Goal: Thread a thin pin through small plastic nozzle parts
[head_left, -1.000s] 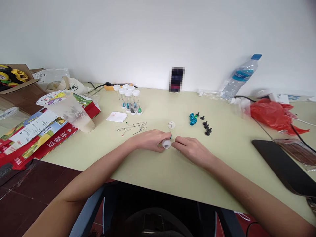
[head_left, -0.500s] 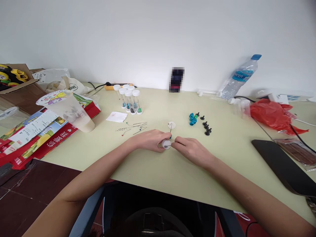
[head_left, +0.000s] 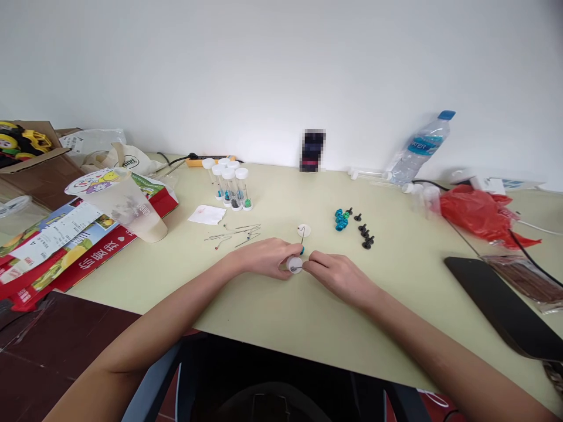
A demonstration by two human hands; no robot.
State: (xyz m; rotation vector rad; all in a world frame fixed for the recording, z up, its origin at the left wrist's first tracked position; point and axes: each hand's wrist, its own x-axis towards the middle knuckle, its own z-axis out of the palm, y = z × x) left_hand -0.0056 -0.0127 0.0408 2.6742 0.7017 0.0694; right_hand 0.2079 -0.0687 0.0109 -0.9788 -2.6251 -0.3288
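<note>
My left hand is closed around a small white-rimmed tube near the middle of the table. Its fingertips also lie by a thin wire with a small blue piece at its lower end. Just to the right, my right hand pinches a thin metal rod that reaches the tube's opening. A white round disc lies behind the hands. Blue beads and several black pieces sit to the right. Several thin wires lie on the left.
Capped clear tubes stand at the back left, behind a white paper. A plastic cup is farther left. On the right are a water bottle, a red bag and a black phone-like slab.
The whole view has shifted slightly, so the table and objects appear a little lower. Both hands keep nearly the same hold at the tube.
</note>
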